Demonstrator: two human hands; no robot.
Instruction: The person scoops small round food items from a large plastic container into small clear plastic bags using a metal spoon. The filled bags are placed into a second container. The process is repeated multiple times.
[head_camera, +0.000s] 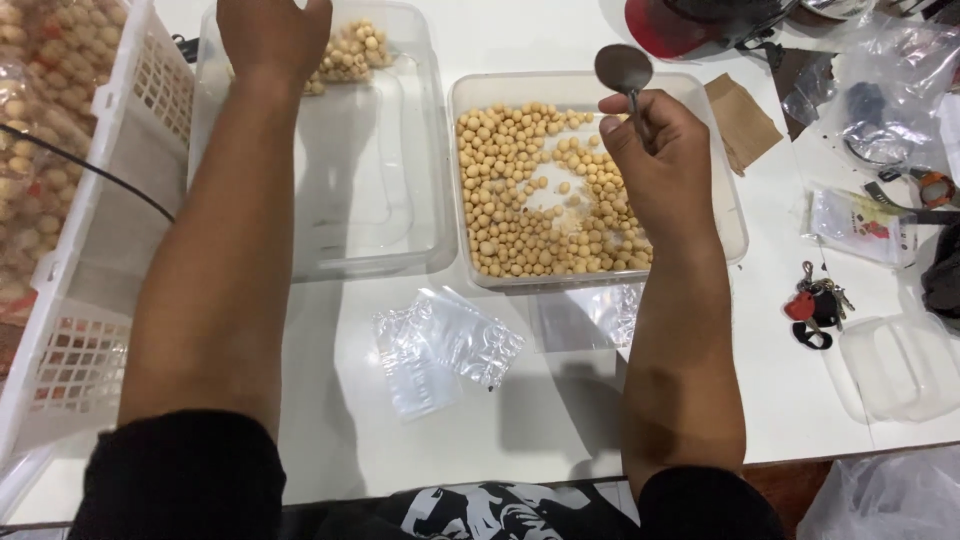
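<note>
The right hand (660, 160) is closed around the handle of a metal spoon (624, 70), its grip tight, with the empty bowl of the spoon raised above the far rim of the right tub (735, 215). This clear plastic tub holds a layer of small pale round balls (520, 190), with a bare patch near the middle. Left of the right tub, just beside it, stands a second clear tub (420, 130), with only a small heap of the same balls (350, 52) in its far corner. The left hand (272, 35) reaches over that left tub beside the heap; its fingers are cut off by the frame edge, so I cannot tell how its grip stands. Nearer than the right tub, crumpled clear plastic bags (445, 345) lie on the white table (560, 420).
</note>
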